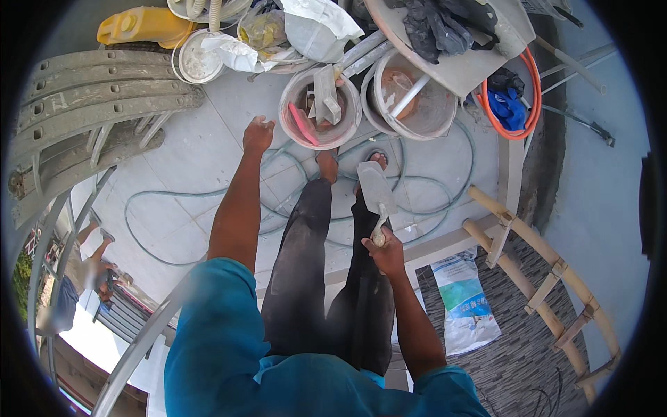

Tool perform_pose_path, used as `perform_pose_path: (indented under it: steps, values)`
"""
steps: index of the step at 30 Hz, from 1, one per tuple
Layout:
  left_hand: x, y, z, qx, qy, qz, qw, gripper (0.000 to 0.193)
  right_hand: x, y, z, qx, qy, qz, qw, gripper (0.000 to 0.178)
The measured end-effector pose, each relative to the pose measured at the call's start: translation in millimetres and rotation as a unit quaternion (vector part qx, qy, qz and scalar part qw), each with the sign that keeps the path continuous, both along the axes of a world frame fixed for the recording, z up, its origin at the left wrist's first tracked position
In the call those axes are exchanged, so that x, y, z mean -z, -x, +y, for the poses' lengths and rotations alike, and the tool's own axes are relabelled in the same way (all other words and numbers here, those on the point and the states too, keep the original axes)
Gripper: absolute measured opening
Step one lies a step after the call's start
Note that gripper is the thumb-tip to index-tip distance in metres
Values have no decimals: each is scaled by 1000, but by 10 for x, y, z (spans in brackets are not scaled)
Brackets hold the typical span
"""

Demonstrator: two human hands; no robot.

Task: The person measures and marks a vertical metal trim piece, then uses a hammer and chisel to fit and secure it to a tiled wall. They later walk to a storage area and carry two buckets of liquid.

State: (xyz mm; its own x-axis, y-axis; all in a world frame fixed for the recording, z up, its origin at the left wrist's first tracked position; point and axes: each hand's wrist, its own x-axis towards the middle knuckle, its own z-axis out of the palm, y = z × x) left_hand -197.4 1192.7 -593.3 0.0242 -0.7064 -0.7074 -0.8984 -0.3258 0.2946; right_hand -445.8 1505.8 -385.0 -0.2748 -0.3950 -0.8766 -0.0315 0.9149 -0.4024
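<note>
My right hand is wrapped round the pale handle of a trowel, whose broad grey blade points away from me above my right leg. My left hand reaches forward with the fingers loosely bent and apart, and nothing shows in it. Just right of that hand stands a round bucket with a mortar-stained rim. Inside the bucket are a grey block-shaped tool and a pink-red strip. The palm side of my left hand is hidden.
A green hose loops over the tiles around my feet. More buckets, a yellow jerrycan and an orange hose coil lie at the back. Curved planks stand left, a wooden ladder right, a printed sack nearby. Another person is far left.
</note>
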Motion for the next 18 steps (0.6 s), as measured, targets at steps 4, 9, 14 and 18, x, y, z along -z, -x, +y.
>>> perform_pose_path:
  steps: [4,9,14,18]
  values:
    - [1004,228,-336,31,86,-36,995,61,1083,-174,-413,-84,101,79,988,26]
    - [1273,378,-350,91,149,-13,985,38,2108,-88,-1222,-261,257,202,909,35]
    - [1009,114,-95,44,44,-35,997,32,2395,-194,-1428,-191,201,179,944,40]
    - [1009,-165,324,-1,131,-95,987,37,2431,-270,-1384,-279,243,244,897,38]
